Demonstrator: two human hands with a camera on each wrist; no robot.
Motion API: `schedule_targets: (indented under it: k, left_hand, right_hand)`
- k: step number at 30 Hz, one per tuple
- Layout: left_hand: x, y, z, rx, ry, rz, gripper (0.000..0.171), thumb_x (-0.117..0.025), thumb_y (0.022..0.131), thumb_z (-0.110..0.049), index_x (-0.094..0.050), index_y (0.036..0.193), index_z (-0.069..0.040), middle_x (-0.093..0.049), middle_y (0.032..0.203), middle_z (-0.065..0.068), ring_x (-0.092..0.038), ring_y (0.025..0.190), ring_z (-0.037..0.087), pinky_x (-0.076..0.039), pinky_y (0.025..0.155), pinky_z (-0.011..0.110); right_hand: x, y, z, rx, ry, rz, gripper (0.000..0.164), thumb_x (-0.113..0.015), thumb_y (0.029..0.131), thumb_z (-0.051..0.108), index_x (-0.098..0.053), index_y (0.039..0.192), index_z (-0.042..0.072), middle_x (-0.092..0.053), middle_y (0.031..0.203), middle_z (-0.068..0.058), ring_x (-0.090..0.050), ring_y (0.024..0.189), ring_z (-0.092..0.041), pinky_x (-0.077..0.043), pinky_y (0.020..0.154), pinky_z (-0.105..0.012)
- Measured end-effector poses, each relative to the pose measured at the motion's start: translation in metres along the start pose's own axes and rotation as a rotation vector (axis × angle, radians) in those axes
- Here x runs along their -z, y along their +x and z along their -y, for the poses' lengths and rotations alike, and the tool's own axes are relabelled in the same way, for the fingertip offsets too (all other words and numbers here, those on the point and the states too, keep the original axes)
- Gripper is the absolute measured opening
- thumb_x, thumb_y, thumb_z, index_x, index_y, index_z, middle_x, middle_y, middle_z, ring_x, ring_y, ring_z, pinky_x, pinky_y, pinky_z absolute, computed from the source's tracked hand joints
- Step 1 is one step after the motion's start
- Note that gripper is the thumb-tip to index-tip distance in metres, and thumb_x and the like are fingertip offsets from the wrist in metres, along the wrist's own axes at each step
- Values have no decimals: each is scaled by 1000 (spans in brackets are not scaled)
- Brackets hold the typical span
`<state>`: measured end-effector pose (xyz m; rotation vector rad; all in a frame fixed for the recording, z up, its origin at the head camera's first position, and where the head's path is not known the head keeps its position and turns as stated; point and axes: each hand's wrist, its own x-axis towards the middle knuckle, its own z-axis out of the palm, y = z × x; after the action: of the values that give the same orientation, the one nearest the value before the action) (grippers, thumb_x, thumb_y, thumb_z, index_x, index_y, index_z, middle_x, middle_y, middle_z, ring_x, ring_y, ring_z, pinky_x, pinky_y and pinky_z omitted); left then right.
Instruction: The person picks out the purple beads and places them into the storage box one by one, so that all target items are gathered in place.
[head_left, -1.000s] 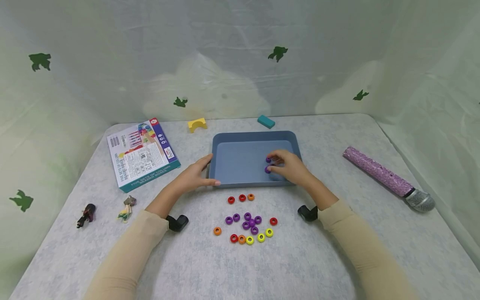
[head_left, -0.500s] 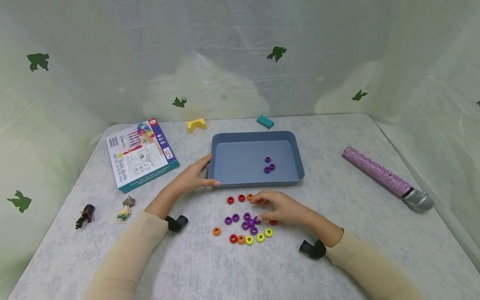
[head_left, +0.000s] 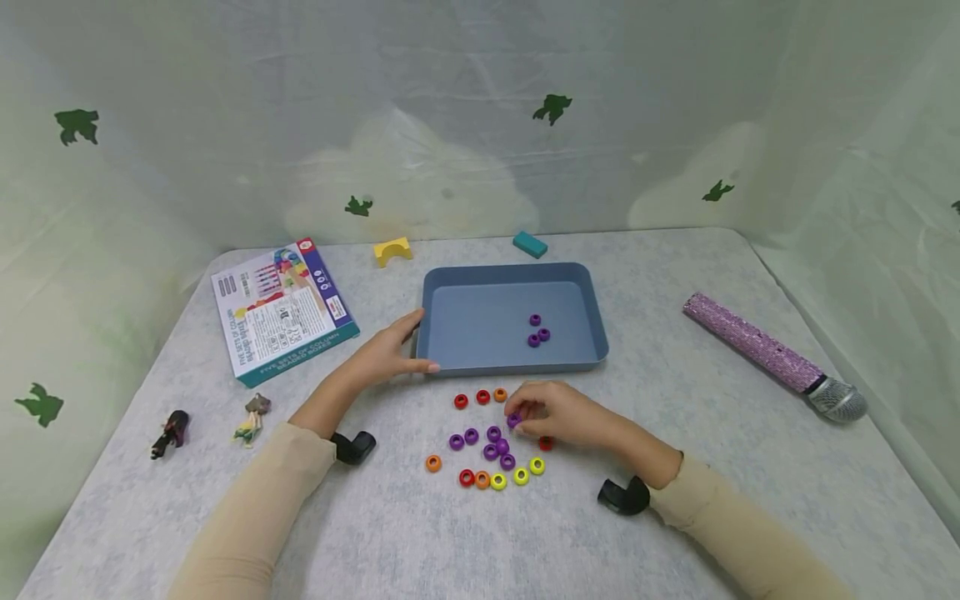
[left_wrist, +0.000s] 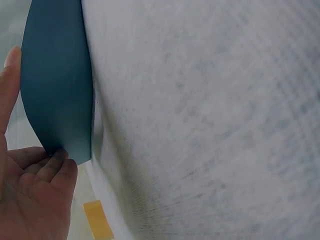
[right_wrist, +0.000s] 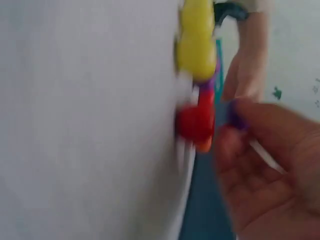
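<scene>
My right hand pinches a purple bead between thumb and index finger, low over the loose beads. The same bead shows, blurred, at the fingertips in the right wrist view. Around it on the table lie several purple beads, red beads, orange beads and yellow beads. At the left end of a blue tray, my left hand rests with extended fingers and thumb touching the wall. Three purple beads sit inside the tray, right of its middle.
A printed box lies at the back left, with two small figurines in front of it. Behind the tray are a yellow arch block and a teal block. A glittery pink microphone lies far right.
The right hand released a purple bead in the tray and came back toward me to the loose beads. Within the last half second it took hold of another purple bead. The left hand stayed put.
</scene>
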<state>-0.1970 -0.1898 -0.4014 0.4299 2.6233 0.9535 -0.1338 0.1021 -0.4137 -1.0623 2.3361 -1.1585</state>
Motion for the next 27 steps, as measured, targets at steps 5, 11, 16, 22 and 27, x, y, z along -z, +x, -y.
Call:
schedule_targets:
  k: [5, 11, 16, 22, 27]
  left_hand:
    - [0, 1, 1, -7, -2, -1, 97, -64, 64, -46, -6, 134, -11, -8, 137, 4, -11, 122, 21, -15, 98, 38]
    - [-1, 1, 1, -7, -8, -3, 96, -64, 65, -45, -6, 134, -11, -8, 137, 4, -11, 122, 21, -15, 98, 38]
    - [-1, 1, 0, -6, -10, 1, 96, -64, 65, -45, -6, 134, -13, -8, 137, 4, -10, 123, 21, -15, 98, 38]
    - [-1, 1, 0, -2, -15, 2, 95, -65, 66, -42, -5, 134, -13, -7, 137, 4, -9, 123, 20, -15, 98, 38]
    - [-1, 1, 0, -3, -16, 4, 96, -64, 65, -43, -5, 134, -13, -7, 137, 4, -9, 123, 20, -15, 98, 38]
  right_hand:
    - [31, 14, -4, 34, 45, -176, 24, -60, 76, 13, -58, 99, 7, -55, 90, 5, -51, 79, -8, -44, 69, -24]
    - [61, 37, -29, -50, 69, -327, 26, -57, 77, 16, -57, 101, 5, -54, 95, 0, -52, 83, -12, -44, 72, -27]
    - [67, 51, -49, -184, 25, -333, 25, -58, 77, 13, -58, 101, 6, -54, 96, -2, -51, 85, -12, -44, 72, -27]
    - [66, 57, -58, -286, -32, -288, 21, -58, 77, 13, -60, 98, 8, -57, 89, -2, -50, 81, -14, -43, 71, -30]
    - [66, 58, -60, -327, -47, -263, 21, -57, 78, 14, -60, 99, 10, -57, 89, -3, -50, 82, -15, -42, 73, -31]
